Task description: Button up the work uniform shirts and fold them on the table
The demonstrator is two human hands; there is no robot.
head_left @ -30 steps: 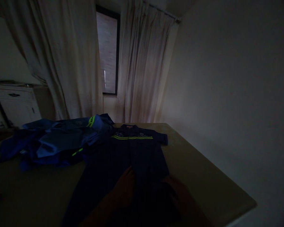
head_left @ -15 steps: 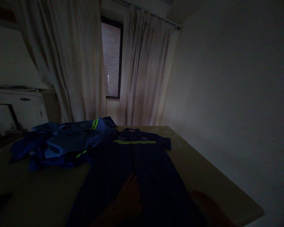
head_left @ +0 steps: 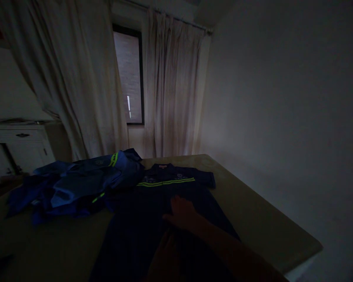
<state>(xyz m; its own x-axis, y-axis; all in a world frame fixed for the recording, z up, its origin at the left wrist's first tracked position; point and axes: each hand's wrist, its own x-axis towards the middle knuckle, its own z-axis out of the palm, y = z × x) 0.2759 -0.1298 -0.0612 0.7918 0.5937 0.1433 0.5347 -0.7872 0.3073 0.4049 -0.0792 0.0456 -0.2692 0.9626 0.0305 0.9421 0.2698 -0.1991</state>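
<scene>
Dim room: right hand [head_left: 182, 213] lies open-fingered on a dark coverall [head_left: 148, 199] spread across a table [head_left: 253, 219], the left hand [head_left: 164, 254] has fingers too dark to tell; the soft, light cloth is probably best grasped at the shoulders.

A single view was taken from the person's head, close above the fingers [head_left: 175, 201]. It was aimed forward and slightly down along the bench [head_left: 253, 219]. Beyond the fingers, the window [head_left: 128, 74] and curtains [head_left: 173, 90] were faced.
</scene>
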